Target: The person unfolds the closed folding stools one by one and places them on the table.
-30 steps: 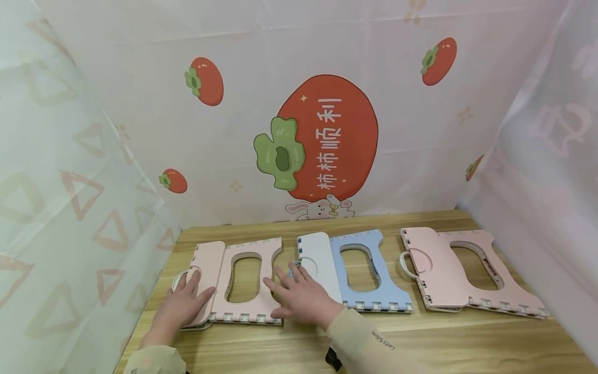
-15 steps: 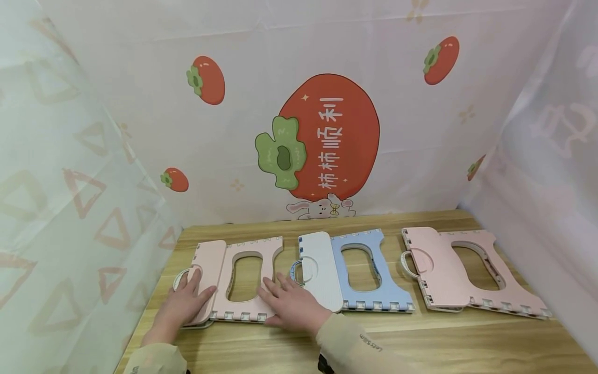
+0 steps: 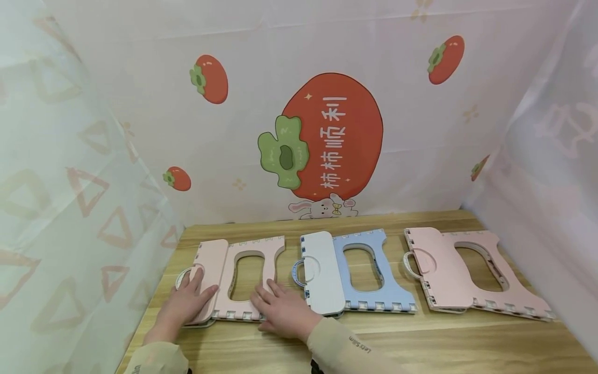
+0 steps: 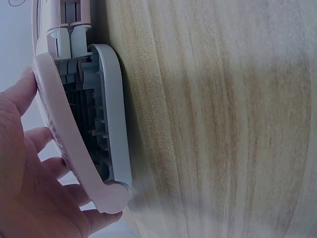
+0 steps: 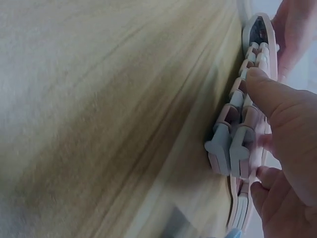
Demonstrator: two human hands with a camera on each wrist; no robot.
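My left hand [image 3: 187, 302] and right hand [image 3: 286, 311], fingers spread on the lower-left pink stool [image 3: 214, 259], gripping nothing, should press evenly.

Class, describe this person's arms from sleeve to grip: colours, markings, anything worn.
The right sleeve is cream with small dark lettering, apparently "LetsSlim"; the left sleeve matches, its lettering cut off at the picture's edge. The left grip and right grip are ungloved. A black object shows beside the right sleeve, too little to identify.
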